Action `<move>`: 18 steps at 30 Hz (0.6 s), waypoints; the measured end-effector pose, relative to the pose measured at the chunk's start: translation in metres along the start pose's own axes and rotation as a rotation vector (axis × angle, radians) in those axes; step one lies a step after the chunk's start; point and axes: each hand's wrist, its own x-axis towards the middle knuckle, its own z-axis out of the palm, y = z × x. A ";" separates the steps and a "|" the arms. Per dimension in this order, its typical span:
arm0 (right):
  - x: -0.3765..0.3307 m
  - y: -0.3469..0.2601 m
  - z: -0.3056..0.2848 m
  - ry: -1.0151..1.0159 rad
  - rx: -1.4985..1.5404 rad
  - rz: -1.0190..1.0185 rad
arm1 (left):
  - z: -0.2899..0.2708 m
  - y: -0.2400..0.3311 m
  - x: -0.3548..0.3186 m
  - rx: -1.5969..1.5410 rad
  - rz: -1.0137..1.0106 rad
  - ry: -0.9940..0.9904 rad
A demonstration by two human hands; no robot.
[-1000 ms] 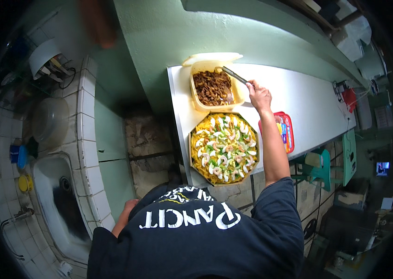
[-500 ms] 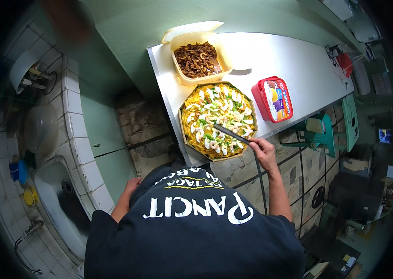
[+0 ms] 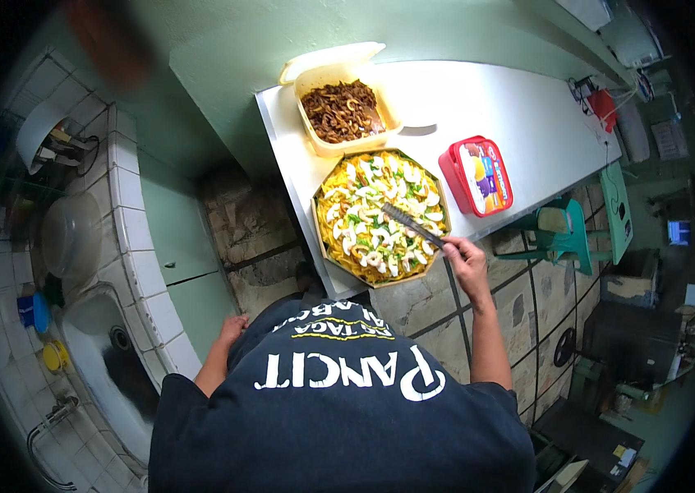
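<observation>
A smooth white table (image 3: 536,119) bears the octagonal tray (image 3: 408,280) of stringy yellow noodles (image 3: 333,215), scattered with pale egg slices (image 3: 433,199). Beyond the tray sits a rounded, translucent plastic tub (image 3: 354,146) of glistening brown shreds (image 3: 338,113); right of the tray, a red plastic box (image 3: 476,177). The right hand (image 3: 467,264), near the tub a second ago, now grips a slim dark utensil (image 3: 411,223) above the tray. The left hand (image 3: 235,329) is lower left of the tray; open or closed, I cannot tell.

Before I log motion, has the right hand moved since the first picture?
Yes, nearer the body: the right hand went from beyond the octagonal tray to its near right edge.
</observation>
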 end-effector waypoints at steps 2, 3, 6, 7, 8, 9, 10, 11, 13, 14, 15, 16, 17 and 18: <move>0.035 -0.008 -0.003 0.061 0.029 -0.083 | 0.009 -0.009 -0.001 -0.160 -0.157 0.043; 0.054 -0.013 -0.002 0.054 0.026 -0.199 | 0.013 -0.013 -0.003 -0.239 -0.236 0.059; 0.121 -0.028 0.020 0.103 -0.156 -0.350 | 0.019 -0.013 -0.003 -0.044 -0.062 -0.047; 0.142 -0.033 0.029 0.131 -0.322 -0.364 | 0.023 -0.009 -0.006 -0.199 -0.097 0.009; 0.160 -0.039 0.042 0.169 -0.466 -0.335 | 0.030 -0.005 -0.013 -0.338 -0.214 0.051; 0.175 -0.044 0.052 0.127 -0.579 -0.183 | 0.034 -0.002 -0.017 -0.477 -0.331 0.092; 0.188 -0.048 0.064 0.164 -0.631 -0.270 | 0.034 0.001 -0.016 -0.499 -0.325 0.117; 0.201 -0.053 0.073 0.123 -0.711 -0.264 | 0.036 0.001 -0.019 -0.520 -0.320 0.142; 0.219 -0.057 0.087 0.093 -0.810 -0.248 | 0.038 -0.003 -0.023 -0.558 -0.320 0.148; 0.227 -0.058 0.093 0.104 -0.830 -0.239 | 0.036 -0.008 -0.023 -0.578 -0.324 0.131; 0.234 -0.058 0.098 0.115 -0.851 -0.232 | 0.035 -0.013 -0.023 -0.585 -0.417 0.117; 0.241 -0.058 0.101 0.131 -0.864 -0.246 | 0.036 -0.018 -0.025 -0.547 -0.331 0.119; 0.247 -0.057 0.102 0.149 -0.876 -0.258 | 0.037 -0.023 -0.028 -0.495 -0.333 0.122; 0.253 -0.056 0.102 0.167 -0.890 -0.270 | 0.038 -0.026 -0.030 -0.441 -0.405 0.121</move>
